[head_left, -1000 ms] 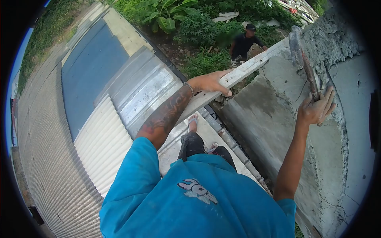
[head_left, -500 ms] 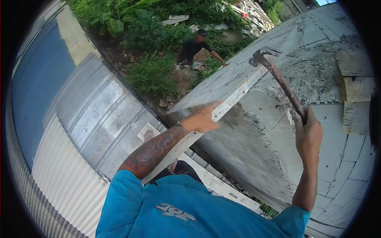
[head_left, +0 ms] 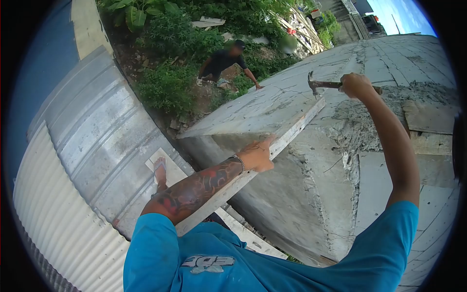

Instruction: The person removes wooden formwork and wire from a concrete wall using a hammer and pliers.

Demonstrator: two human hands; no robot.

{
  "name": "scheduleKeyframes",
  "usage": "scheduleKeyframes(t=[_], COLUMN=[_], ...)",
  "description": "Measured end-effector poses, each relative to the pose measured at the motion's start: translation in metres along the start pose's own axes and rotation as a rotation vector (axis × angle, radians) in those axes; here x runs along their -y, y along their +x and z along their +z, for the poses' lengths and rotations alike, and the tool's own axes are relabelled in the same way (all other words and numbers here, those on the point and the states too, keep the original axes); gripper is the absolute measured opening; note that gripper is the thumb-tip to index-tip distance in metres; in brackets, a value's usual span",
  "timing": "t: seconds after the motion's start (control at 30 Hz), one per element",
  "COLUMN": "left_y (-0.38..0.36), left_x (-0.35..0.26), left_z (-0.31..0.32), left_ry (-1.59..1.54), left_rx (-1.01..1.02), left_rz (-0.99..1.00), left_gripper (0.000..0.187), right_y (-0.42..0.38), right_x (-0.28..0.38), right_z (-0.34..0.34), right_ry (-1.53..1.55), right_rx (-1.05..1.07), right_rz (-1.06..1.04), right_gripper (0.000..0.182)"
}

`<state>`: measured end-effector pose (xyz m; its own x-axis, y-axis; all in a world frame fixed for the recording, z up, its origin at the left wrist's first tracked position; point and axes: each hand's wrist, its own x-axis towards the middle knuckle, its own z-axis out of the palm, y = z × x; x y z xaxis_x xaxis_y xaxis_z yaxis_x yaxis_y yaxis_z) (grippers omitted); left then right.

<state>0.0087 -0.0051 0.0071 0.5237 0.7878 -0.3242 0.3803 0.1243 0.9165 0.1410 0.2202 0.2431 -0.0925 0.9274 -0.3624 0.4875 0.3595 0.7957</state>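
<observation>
My left hand [head_left: 258,155] is closed around a long pale wooden board [head_left: 302,118], which slants from below my forearm up to the right along the corner of the block wall [head_left: 292,185]. A claw hammer [head_left: 325,84] is in my right hand [head_left: 357,86], gripped by its handle. The hammer's head is close over the upper end of the board. Rough, crumbly mortar [head_left: 362,126] covers the wall beside that end.
Corrugated metal roofing [head_left: 102,117] slopes on the left, with my sandalled foot on a small pale plank [head_left: 154,160]. A gap separates roof and wall. Below, a person [head_left: 224,63] in dark clothes touches the wall. Wood pieces [head_left: 430,126] sit at the right.
My right hand and the hammer have swung up and away, the handle turning nearly level. My left hand stays on the board. The view has shifted slightly.
</observation>
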Motion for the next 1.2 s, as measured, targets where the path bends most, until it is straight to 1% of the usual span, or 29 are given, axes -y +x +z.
scheduleKeyframes(t=[0.07, 0.13, 0.2, 0.3, 0.33, 0.43, 0.47, 0.57, 0.67, 0.77, 0.83, 0.87, 0.93, 1.0, 1.03, 1.1, 1.2], left_y=[-0.001, -0.002, 0.0, 0.001, 0.002, -0.001, -0.001, -0.001, 0.0, 0.001, -0.005, -0.005, 0.0, -0.003, -0.002, 0.0, -0.001], left_x=[-0.001, -0.006, -0.004, 0.001, 0.001, -0.002, -0.001, -0.001, -0.003, -0.002, -0.008, -0.006, -0.002, -0.003, -0.004, -0.002, -0.004], left_z=[-0.004, -0.008, -0.004, -0.001, 0.0, -0.006, -0.008, -0.006, -0.008, -0.007, -0.014, -0.012, -0.008, -0.008, -0.01, -0.009, -0.011], left_ry=[-0.011, -0.014, -0.021, -0.005, 0.001, -0.03, -0.026, -0.013, 0.015, 0.004, -0.018, 0.009, 0.051, 0.018, 0.005, 0.018, 0.007], left_rx=[0.021, 0.066, 0.056, 0.007, -0.013, 0.045, 0.04, 0.047, 0.053, 0.065, 0.098, 0.071, 0.013, 0.041, 0.049, 0.045, 0.076], left_rz=[-0.006, -0.032, -0.019, 0.019, 0.039, 0.013, 0.025, 0.034, 0.006, -0.002, -0.027, 0.0, 0.048, 0.026, 0.02, 0.023, 0.0], left_gripper=[0.092, 0.092, 0.092, 0.093, 0.093, 0.093, 0.093, 0.093, 0.093, 0.093, 0.093, 0.093, 0.093, 0.093, 0.093, 0.093, 0.092], right_y=[0.013, 0.007, 0.009, 0.013, 0.014, 0.025, 0.022, 0.016, 0.026, 0.017, 0.03, 0.038, 0.038, 0.027, 0.029, 0.027, 0.015], right_x=[-0.002, -0.003, 0.0, 0.009, 0.012, 0.017, 0.016, 0.017, 0.021, 0.025, 0.018, 0.014, 0.02, 0.029, 0.028, 0.028, 0.014], right_z=[-0.007, -0.015, -0.009, 0.005, 0.008, 0.005, 0.006, 0.003, -0.002, -0.003, 0.016, 0.026, 0.009, -0.007, -0.014, -0.022, 0.007], right_ry=[-0.162, -0.02, 0.111, 0.281, 0.26, -0.138, -0.088, 0.12, 0.282, 0.318, -0.015, -0.175, -0.051, 0.095, 0.149, 0.318, 0.253], right_rx=[0.074, -0.086, -0.253, -0.272, -0.213, 0.185, 0.127, -0.148, -0.32, -0.236, 0.081, 0.238, 0.001, -0.189, -0.32, -0.399, -0.221], right_rz=[-0.032, 0.015, 0.057, 0.035, 0.023, -0.04, -0.008, 0.037, 0.083, 0.073, -0.029, -0.075, -0.038, -0.012, 0.021, 0.082, 0.03], right_gripper=[0.025, 0.026, 0.027, 0.028, 0.029, 0.03, 0.03, 0.03, 0.031, 0.03, 0.029, 0.029, 0.028, 0.028, 0.027, 0.026, 0.026])
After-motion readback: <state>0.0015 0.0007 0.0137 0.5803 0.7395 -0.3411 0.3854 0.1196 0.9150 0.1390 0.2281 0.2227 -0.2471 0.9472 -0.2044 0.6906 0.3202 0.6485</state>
